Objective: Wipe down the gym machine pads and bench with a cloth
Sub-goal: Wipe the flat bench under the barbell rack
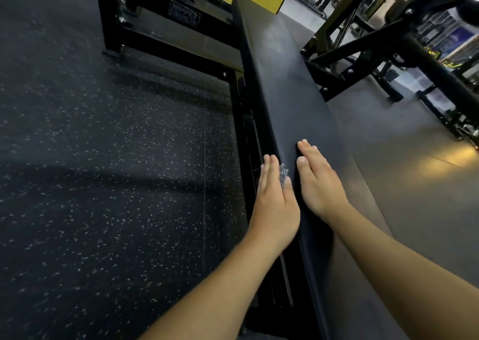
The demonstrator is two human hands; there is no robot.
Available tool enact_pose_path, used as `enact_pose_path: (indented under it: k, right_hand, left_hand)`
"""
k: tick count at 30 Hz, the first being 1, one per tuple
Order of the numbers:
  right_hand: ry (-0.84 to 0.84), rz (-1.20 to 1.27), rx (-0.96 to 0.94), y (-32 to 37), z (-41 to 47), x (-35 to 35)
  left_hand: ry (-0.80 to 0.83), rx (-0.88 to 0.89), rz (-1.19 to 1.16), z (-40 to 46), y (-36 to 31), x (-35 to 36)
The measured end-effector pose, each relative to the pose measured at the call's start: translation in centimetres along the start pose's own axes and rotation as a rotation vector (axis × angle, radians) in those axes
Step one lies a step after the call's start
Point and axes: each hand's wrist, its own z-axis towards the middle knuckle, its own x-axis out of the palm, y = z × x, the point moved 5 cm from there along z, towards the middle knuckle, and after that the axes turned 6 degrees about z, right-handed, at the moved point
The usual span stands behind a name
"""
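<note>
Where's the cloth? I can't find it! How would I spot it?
Find the long black padded bench running up the middle. On its left side edge, the left hand presses flat. The small grey patterned cloth peeks out under those fingers, the only pale, speckly fabric there.

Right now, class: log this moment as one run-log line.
left hand: flat on bench side edge, cloth under fingers | right hand: flat on bench top | frame: beside bench
</note>
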Motion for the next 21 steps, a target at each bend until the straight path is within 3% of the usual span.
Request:
enact_pose_path:
  k: [10,21]
  right_hand:
    - [0.039,-0.027,0.010,0.7,-0.6,-0.2]
    - [0.155,-0.141,0.017,0.0,-5.6,-2.6]
  left_hand:
    - [0.051,-0.033,0.020,-8.2,0.4,0.6]
    - [0.002,-0.044,0.084,-0.1,-1.5,-0.1]
